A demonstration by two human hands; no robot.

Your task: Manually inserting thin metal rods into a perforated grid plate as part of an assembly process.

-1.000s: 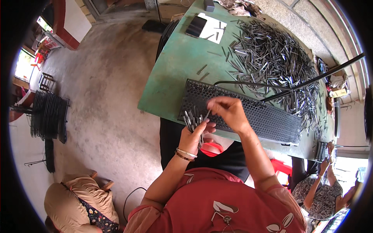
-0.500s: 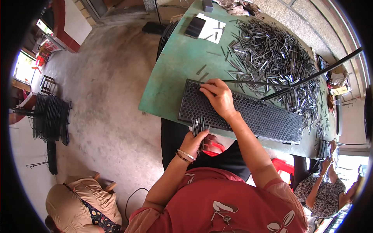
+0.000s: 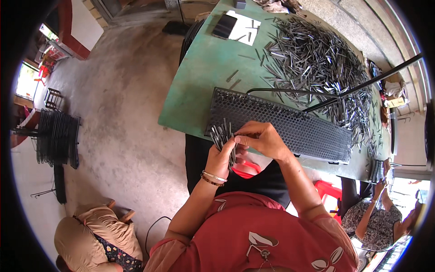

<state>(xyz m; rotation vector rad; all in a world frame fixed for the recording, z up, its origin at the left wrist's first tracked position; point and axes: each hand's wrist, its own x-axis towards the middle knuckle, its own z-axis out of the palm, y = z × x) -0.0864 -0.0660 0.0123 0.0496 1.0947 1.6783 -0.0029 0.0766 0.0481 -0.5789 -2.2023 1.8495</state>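
Observation:
My left hand is closed around a bundle of thin dark strips, which fan out above the thumb. Against that bundle, my right hand pinches with thumb and fingertips; whether a strip is between them is too small to tell. Both hands are just in front of the table's near edge. Behind them lies a long black perforated tray, its surface a grid of small holes. Part of its left near edge is hidden by the bundle and my fingers.
A large heap of loose dark strips covers the far right of the green table. A black rod slants above it. A phone lies on white paper. Two other people sit at lower left and lower right.
My right hand has moved from the tray's left end down and nearer to me, to the bundle in my left hand. The left hand has shifted slightly up and left.

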